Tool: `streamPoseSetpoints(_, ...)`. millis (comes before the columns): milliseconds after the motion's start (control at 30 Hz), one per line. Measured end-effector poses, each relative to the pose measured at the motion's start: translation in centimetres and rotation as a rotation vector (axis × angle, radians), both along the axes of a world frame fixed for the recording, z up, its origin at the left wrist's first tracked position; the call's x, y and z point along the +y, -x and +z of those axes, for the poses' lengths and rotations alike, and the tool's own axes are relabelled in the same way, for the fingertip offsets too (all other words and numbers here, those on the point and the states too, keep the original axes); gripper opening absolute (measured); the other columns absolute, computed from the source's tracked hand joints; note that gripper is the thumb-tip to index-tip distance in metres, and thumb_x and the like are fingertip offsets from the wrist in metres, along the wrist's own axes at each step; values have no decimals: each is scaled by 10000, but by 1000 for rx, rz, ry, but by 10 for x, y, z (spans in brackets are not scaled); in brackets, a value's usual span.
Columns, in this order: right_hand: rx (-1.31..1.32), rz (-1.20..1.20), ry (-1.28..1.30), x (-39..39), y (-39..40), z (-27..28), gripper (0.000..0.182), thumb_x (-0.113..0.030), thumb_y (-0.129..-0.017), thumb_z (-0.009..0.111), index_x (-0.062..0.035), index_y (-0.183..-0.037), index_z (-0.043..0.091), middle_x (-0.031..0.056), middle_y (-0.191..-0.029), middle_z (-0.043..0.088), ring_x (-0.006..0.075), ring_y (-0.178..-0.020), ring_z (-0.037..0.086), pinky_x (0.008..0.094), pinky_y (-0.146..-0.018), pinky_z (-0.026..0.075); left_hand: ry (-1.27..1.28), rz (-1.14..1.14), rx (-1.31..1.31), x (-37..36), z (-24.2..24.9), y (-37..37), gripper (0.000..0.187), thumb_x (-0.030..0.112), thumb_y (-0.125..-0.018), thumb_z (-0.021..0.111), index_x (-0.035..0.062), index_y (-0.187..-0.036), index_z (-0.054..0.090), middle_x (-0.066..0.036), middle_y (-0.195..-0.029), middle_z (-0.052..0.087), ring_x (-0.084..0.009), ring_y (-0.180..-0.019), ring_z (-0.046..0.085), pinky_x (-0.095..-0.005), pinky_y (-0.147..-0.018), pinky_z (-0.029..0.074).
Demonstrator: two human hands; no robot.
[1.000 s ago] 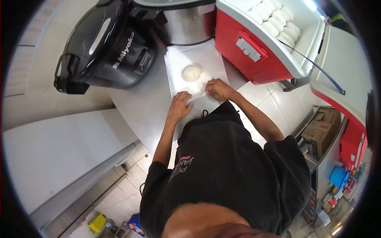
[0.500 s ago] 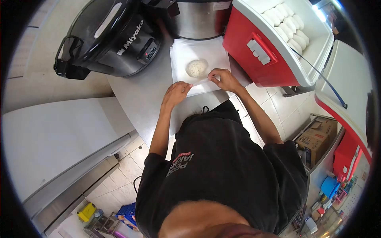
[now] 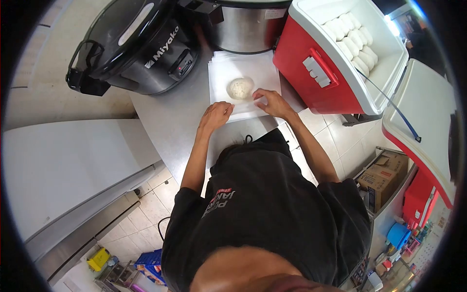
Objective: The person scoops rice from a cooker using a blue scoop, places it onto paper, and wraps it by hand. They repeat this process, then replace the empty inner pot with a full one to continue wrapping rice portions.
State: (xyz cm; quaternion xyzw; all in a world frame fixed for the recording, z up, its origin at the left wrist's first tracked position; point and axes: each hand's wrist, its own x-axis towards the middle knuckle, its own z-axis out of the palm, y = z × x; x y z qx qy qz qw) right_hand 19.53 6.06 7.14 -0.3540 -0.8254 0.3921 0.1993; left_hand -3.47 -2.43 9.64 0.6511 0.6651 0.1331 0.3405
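Observation:
A rounded mound of what looks like white rice [image 3: 241, 89] lies on the top sheet of a stack of white paper [image 3: 220, 73]. My left hand [image 3: 217, 116] is at the near left of the mound, its fingers closed at the edge of the paper sheet. Just right of the mound, my right hand [image 3: 273, 103] hovers by the same sheet with its thumb and forefinger apart. Between the hands, the sheet's near part looks slightly raised.
Left of the paper stands a black Miyako rice cooker [image 3: 165, 63]; a second steel cooker [image 3: 250, 29] is behind. At right, an open red cooler [image 3: 311, 73] holds several white wrapped bundles [image 3: 352, 39]. The metal table [image 3: 160, 131] ends close to my body.
My right hand's thumb and forefinger have parted from their pinch on the sheet. The sheet's lifted near edge has come down lower. My left hand stays nearly in place.

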Motion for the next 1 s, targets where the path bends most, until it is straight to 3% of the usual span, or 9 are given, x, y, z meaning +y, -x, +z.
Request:
streamPoseSetpoints(133, -198, 189, -30, 4, -18, -13, 177, -118, -843, 599, -12, -972, 658, 161, -925, 669, 320, -883, 638, 377, -810, 489, -243, -81, -17, -12, -32, 6, 219, 157, -862, 530, 21, -971, 662, -140, -1025, 651, -340, -971, 594, -407, -876, 461)
streamPoseSetpoints(300, -123, 79, 8, -7, -25, -22, 192, -160, -863, 614, -12, -972, 670, 165, -944, 672, 320, -876, 637, 366, -807, 479, -517, -65, 1, -30, -64, 14, 252, 38, -800, 562, 34, -1034, 656, -145, -1064, 653, -322, -983, 615, -376, -871, 480)
streamPoseSetpoints(433, -128, 45, 141, -23, -34, -10, 216, -202, -873, 592, -12, -946, 666, 162, -901, 667, 324, -860, 626, 379, -796, 476, -181, 46, -179, -40, -40, 15, 254, 26, -793, 563, 4, -1030, 651, -155, -1028, 665, -341, -972, 622, -365, -868, 477)
streamPoseSetpoints(533, 44, -117, 279, -30, -34, -7, 193, -171, -884, 594, 7, -923, 656, 141, -846, 671, 243, -813, 634, 330, -768, 474, -89, 165, -369, -44, -20, 14, 211, 87, -841, 578, -15, -1011, 650, -181, -972, 672, -307, -931, 646, -332, -842, 475)
streamPoseSetpoints(600, 120, -278, 350, -26, -28, -14, 192, -160, -880, 609, 27, -916, 638, 111, -813, 670, 182, -787, 614, 296, -764, 463, -262, 403, -420, -37, -24, 9, 183, 151, -904, 540, -1, -918, 641, -166, -790, 653, -282, -690, 593, -315, -686, 465)
streamPoseSetpoints(733, 357, -334, 175, -8, 2, -32, 191, -176, -875, 619, 11, -912, 623, 132, -774, 652, 189, -725, 599, 284, -720, 463, -407, 578, -409, -9, -44, -4, 246, 209, -924, 544, -16, -858, 618, -171, -702, 607, -273, -600, 507, -321, -615, 440)
streamPoseSetpoints(800, -106, -473, 150, 1, 8, -31, 209, -223, -871, 618, -16, -893, 610, 154, -740, 628, 249, -705, 620, 342, -676, 483, -248, 668, -180, 0, -48, -7, 244, 202, -921, 530, -15, -847, 612, -215, -705, 600, -317, -627, 576, -373, -618, 463)
streamPoseSetpoints(933, -269, -351, -97, -6, 7, -46, 201, -238, -853, 615, -40, -877, 599, 178, -702, 597, 333, -669, 606, 431, -638, 481, -237, 457, 75, -4, -74, -3, 206, 197, -903, 531, 10, -919, 614, -224, -790, 634, -355, -733, 633, -426, -682, 492)
streamPoseSetpoints(1000, -337, -246, -194, -7, 2, -49, 169, -223, -812, 627, -59, -848, 609, 164, -771, 628, 363, -767, 609, 468, -689, 477, -177, 413, 194, -1, -74, -9, 222, 190, -868, 542, 35, -1016, 599, -203, -862, 657, -382, -802, 638, -472, -741, 500)
